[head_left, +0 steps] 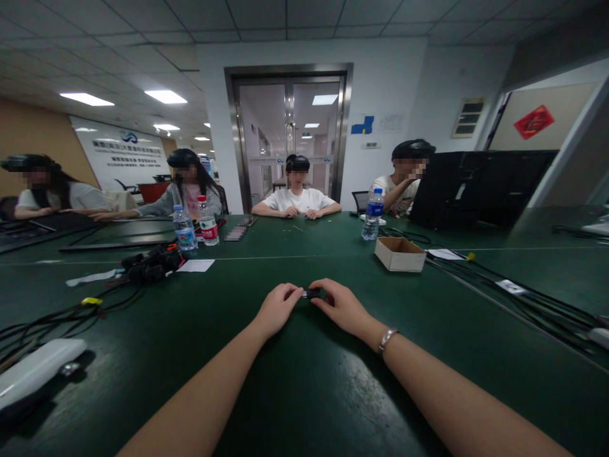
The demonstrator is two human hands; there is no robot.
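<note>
A small black object with a silvery left end [311, 294] is held between my two hands, just above or on the green table [304, 368]. My left hand [280, 308] pinches its silvery end between thumb and fingers. My right hand [340, 304], with a silver band at the wrist, has its thumb and fingers curved round the black end. The object is too small to name.
An open cardboard box [399, 259] and a water bottle [373, 216] are at the right; two bottles, a paper [196, 265] and black cables [152, 263] at the left. More cables lie right. Several people sit across the table.
</note>
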